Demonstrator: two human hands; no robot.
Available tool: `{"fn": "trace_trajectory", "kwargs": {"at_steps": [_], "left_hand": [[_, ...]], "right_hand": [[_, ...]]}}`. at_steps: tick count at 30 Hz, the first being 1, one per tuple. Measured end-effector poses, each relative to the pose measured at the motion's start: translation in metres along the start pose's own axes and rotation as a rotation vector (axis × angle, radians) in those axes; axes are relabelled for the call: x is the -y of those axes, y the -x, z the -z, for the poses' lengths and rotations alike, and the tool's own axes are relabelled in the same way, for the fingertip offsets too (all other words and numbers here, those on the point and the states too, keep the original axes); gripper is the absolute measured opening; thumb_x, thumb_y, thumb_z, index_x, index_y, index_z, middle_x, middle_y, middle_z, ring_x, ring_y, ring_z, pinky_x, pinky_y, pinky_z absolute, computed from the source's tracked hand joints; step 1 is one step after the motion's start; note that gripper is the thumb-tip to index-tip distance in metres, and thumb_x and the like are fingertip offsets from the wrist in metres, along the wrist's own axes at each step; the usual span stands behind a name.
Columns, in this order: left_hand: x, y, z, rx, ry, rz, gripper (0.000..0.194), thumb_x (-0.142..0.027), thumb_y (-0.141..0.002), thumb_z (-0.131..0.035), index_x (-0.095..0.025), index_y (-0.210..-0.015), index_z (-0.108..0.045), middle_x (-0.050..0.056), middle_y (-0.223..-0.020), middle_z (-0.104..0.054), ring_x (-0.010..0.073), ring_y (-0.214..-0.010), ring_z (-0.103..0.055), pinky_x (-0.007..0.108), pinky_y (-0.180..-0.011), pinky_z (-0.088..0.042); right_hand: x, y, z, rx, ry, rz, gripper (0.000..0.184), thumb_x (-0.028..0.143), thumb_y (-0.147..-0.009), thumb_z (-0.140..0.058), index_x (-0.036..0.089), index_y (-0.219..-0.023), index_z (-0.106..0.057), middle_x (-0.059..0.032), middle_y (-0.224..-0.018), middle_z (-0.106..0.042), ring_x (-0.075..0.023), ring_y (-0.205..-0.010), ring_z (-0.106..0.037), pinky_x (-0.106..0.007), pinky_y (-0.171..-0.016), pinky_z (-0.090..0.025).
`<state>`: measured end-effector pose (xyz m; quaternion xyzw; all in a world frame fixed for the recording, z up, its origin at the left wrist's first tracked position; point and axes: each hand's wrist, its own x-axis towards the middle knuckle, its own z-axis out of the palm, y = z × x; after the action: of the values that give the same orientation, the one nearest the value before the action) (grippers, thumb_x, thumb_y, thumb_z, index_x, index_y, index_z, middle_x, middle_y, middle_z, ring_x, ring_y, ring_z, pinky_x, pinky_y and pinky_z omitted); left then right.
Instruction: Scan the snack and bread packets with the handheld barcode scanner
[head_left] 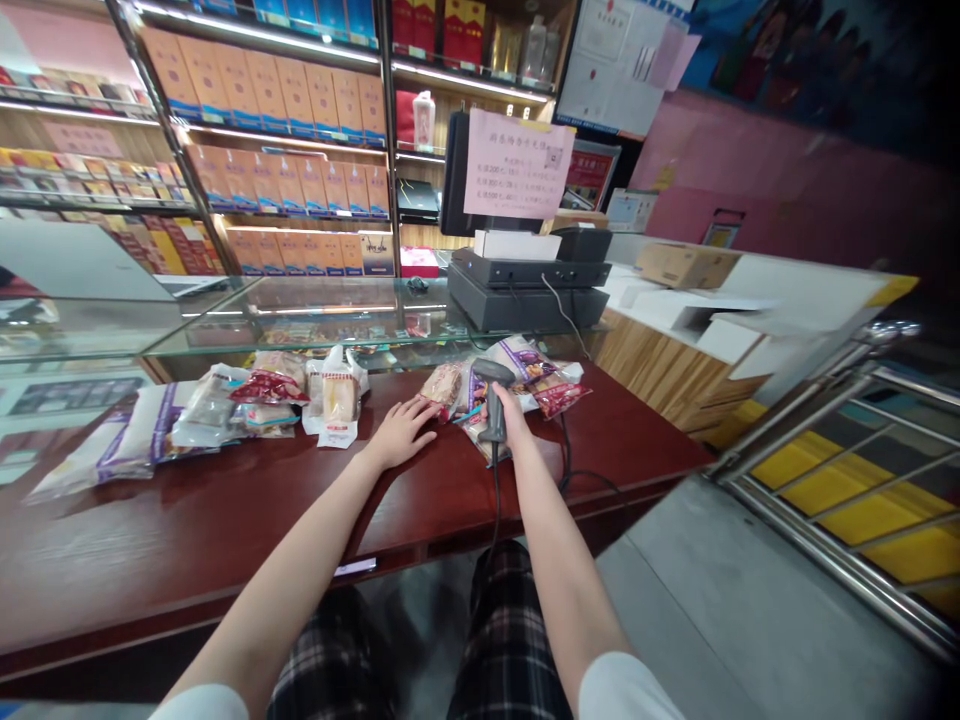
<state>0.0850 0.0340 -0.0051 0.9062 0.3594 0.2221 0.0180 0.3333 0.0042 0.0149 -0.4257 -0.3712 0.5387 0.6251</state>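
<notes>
A dark barcode scanner [493, 400] with a cable is gripped in my right hand [513, 415], its head over a pile of food packets. My left hand [405, 432] rests palm down with fingers spread on the dark red table [247, 530], fingertips at a packet with red print [442, 388]. Behind the scanner lie a purple and white packet [521, 358] and a red packet [562, 395]. Just left of my left hand stands a clear-wrapped sandwich-like pack [337, 400]. Farther left, several bags lie in a row, among them a purple-striped white bag [150, 425].
A glass display counter [330, 300] runs behind the table. On it sit a black cash drawer [525, 300] and a monitor with a pink notice [517, 165]. To the right are a cardboard box [686, 265] and a metal railing [847, 440]. Shelves of boxes [277, 95] fill the back.
</notes>
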Motion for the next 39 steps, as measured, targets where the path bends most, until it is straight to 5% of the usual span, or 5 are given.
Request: {"fn": "trace_trajectory", "kwargs": {"at_steps": [6,15,22,27,39], "left_hand": [[-0.007,-0.002,0.009,-0.041,-0.156,0.259,0.053,-0.065,-0.086,-0.05,-0.016,-0.102,-0.065,0.016,-0.105,-0.063,0.0356,-0.107,-0.055,0.051,-0.096,-0.044],[0.008,0.002,-0.002,-0.024,0.002,0.386,0.06,-0.044,-0.079,-0.064,-0.01,-0.127,-0.053,0.022,-0.127,-0.058,0.0355,-0.115,-0.058,0.046,-0.099,-0.045],[0.022,-0.003,0.014,-0.341,0.956,0.667,0.041,-0.038,-0.074,-0.068,-0.016,-0.108,-0.065,0.008,-0.101,-0.072,0.0265,-0.098,-0.066,0.037,-0.088,-0.051],[0.022,-0.006,0.024,-0.538,1.785,0.597,0.037,-0.034,-0.08,-0.064,-0.019,-0.114,-0.066,0.006,-0.105,-0.073,0.0225,-0.096,-0.068,0.036,-0.085,-0.055],[0.028,0.008,0.063,-0.722,2.137,0.504,0.027,-0.028,-0.084,-0.049,-0.017,-0.098,-0.069,0.008,-0.093,-0.075,0.0231,-0.084,-0.069,0.039,-0.074,-0.057]], "right_hand": [[-0.001,0.001,0.0,-0.004,-0.01,0.01,0.043,0.059,-0.078,-0.064,0.016,-0.077,-0.067,-0.0011,-0.045,-0.057,-0.012,-0.039,-0.05,-0.023,-0.039,-0.042],[-0.002,0.002,0.0,0.001,0.025,0.029,0.043,0.061,-0.077,-0.064,0.018,-0.079,-0.067,-0.0011,-0.045,-0.057,-0.0135,-0.039,-0.05,-0.025,-0.038,-0.039],[-0.001,0.005,-0.004,-0.012,0.076,0.073,0.046,0.062,-0.075,-0.065,0.017,-0.083,-0.066,0.0003,-0.045,-0.057,-0.0128,-0.038,-0.049,-0.024,-0.039,-0.038],[0.003,0.009,-0.008,0.032,0.161,0.084,0.045,0.063,-0.078,-0.063,0.019,-0.084,-0.066,0.0001,-0.045,-0.057,-0.013,-0.038,-0.05,-0.025,-0.04,-0.039],[0.007,-0.002,-0.092,0.271,-0.028,0.153,0.035,0.051,-0.079,-0.067,0.019,-0.092,-0.061,-0.0004,-0.068,-0.068,-0.0097,-0.042,-0.051,-0.023,-0.039,-0.04]]}}
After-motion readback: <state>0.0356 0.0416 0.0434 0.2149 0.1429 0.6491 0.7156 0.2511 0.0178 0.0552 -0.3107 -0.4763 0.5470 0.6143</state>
